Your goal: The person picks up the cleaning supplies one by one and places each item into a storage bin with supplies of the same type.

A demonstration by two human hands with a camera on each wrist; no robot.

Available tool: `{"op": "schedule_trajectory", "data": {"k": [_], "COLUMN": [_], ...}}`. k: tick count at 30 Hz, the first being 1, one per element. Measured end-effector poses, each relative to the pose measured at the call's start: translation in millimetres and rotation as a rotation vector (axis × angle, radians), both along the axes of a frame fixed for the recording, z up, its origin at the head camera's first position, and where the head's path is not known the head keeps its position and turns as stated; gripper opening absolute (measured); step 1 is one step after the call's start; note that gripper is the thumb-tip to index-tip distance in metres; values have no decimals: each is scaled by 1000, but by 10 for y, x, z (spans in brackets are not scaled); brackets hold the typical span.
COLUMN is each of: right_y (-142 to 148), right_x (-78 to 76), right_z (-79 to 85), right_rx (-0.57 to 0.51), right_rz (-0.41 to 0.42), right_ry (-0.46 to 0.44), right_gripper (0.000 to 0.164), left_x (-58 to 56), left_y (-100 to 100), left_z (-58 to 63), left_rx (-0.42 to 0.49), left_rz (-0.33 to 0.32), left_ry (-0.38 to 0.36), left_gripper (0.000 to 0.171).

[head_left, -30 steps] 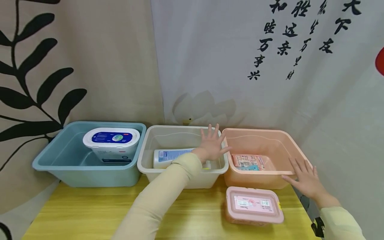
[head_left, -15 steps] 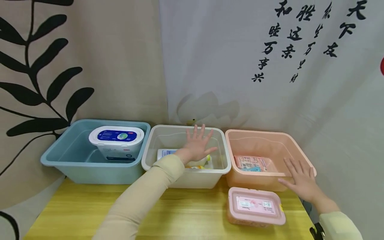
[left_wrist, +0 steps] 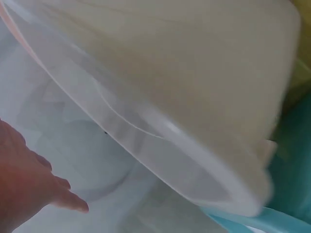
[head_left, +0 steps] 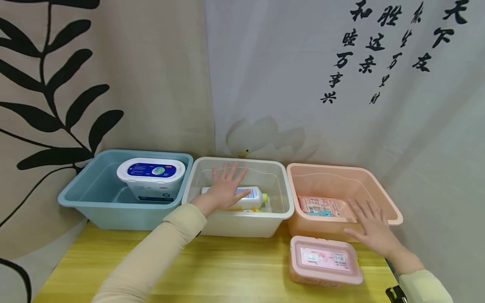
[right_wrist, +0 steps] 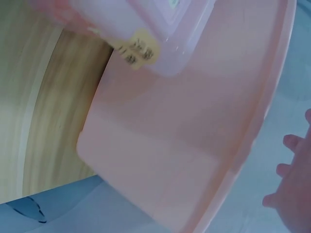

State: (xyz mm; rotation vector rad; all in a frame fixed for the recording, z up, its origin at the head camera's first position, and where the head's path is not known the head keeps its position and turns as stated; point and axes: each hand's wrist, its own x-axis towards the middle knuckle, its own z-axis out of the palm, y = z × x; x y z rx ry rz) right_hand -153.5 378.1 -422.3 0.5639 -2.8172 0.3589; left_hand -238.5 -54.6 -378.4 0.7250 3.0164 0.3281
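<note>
The left hand (head_left: 222,191) and right hand (head_left: 373,230) hold nothing, fingers spread. The bottle (head_left: 254,198) lies below the left, the pink box (head_left: 326,263) near the right.

Both sleeved arms (head_left: 151,256) were outstretched. The left grip (head_left: 222,190) had fingers (head_left: 231,173) spread; the right grip (head_left: 372,226) was splayed too.

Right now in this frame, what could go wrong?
The right hand is near the peach bin; a push there might shift the bin, whose right end seems to overhang the table. The pink box stands close in front and could get knocked. The left hand appears above the white bin; lowering it might bump the bottle inside.
</note>
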Motion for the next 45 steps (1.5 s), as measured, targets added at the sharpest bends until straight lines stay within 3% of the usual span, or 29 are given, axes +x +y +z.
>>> {"op": "schedule_trajectory", "data": {"k": [8, 15, 24, 34, 40, 45], "right_y": [-115, -230, -348, -420, -465, -525], "right_x": [100, 207, 313, 413, 437, 472], "right_z": [-7, -17, -85, -180, -265, -370], "right_rx": [9, -2, -27, 19, 34, 60], "right_rz": [55, 101, 157, 224, 260, 243], "right_ry": [54, 24, 30, 139, 152, 127], "right_gripper": [89, 90, 92, 99, 99, 97], "left_x": [74, 100, 178, 310, 363, 390], "left_y": [-353, -696, -1070, -1566, -1840, -2093], "left_z": [-65, -103, -141, -120, -167, -243], "left_rx": [47, 90, 54, 68, 62, 59], "left_rz": [56, 127, 208, 283, 330, 391], "left_ry": [38, 21, 46, 14, 24, 36], "left_gripper": [73, 74, 71, 75, 78, 82]}}
